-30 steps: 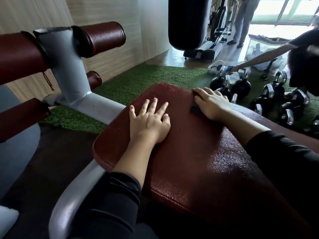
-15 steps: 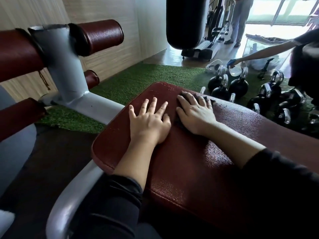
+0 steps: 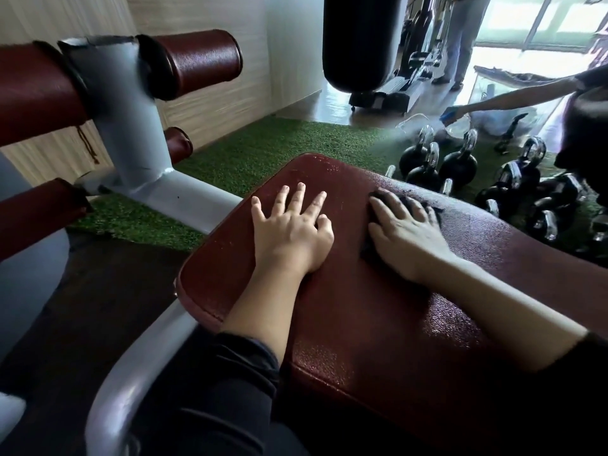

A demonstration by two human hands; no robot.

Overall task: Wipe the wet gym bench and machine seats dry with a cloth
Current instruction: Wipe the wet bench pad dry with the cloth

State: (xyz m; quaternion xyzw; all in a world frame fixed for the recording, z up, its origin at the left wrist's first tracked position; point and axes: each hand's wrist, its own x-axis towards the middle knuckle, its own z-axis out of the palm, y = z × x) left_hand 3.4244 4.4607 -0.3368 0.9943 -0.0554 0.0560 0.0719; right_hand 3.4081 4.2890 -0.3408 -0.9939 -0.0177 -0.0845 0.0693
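Note:
A dark red padded bench fills the middle of the head view, its surface beaded with water droplets near me. My left hand lies flat on the pad with fingers spread and nothing under it. To its right, my right hand presses a dark cloth flat against the pad near the far edge. Most of the cloth is hidden under my palm; only its front edge shows past my fingertips.
Grey metal frame with red roller pads stands at left. Several black kettlebells sit on green turf past the bench. A black punching bag hangs behind. Another person's arm reaches in from the right.
My right hand slid the cloth left toward my left hand, then back right along the pad's far edge. My left hand stayed flat in place.

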